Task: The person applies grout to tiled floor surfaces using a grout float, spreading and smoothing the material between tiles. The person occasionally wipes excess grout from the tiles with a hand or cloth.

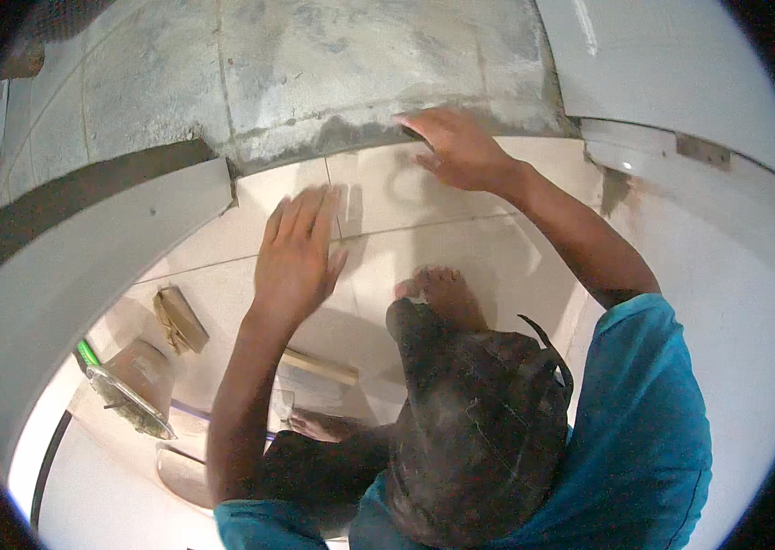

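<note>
Cream floor tiles (378,192) meet a rough grey cement surface (351,55) along a dark, damp-looking strip. My left hand (300,252) is over the tiles, its palm down and fingers stretched out, slightly blurred; whether it touches them I cannot tell. Farther ahead and to the right, my right hand (456,151) reaches the tile edge beside the cement. Its fingers and thumb are apart with a dark gap between them, and I see nothing held there.
Pale panels stand at left (94,275) and right (681,73), bounding the tiled opening. On the left floor are a brown block (181,321), a mortar-smeared container (140,367) with something green beside it, and a wooden strip (318,367). My bare foot (447,293) rests on the tiles.
</note>
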The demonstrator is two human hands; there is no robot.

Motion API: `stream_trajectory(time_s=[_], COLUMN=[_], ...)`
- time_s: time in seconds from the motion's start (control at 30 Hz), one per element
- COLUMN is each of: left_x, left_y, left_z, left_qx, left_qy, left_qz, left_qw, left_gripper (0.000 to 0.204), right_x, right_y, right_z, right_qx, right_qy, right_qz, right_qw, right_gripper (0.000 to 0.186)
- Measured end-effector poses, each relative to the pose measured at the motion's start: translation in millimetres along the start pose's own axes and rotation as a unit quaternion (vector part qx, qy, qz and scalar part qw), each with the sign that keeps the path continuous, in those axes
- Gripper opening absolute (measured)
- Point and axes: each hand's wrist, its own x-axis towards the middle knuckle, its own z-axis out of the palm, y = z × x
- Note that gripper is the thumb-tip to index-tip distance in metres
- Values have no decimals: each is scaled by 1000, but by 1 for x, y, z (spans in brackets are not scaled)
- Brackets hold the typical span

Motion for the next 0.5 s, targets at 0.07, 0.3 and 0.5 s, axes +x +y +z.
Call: stream_trajectory(time_s=[0.07,0.3,0.5], left_x=[45,100,105], left_y=[-7,-23,-28], left_z=[13,49,59], left_qx=[-29,-96,-134], left_qy=[40,33,26], left_qz=[-59,-95,-98], left_qw=[997,990,986], left_gripper=[79,78,70], right_x=[10,21,23], right_y=[6,13,14], right_z=[2,17,22], right_qx=[6,27,45], right_qy=[-11,-99,-65], right_qz=[-13,-4,-25], right_qw=[1000,995,997], right_gripper=[56,55,54])
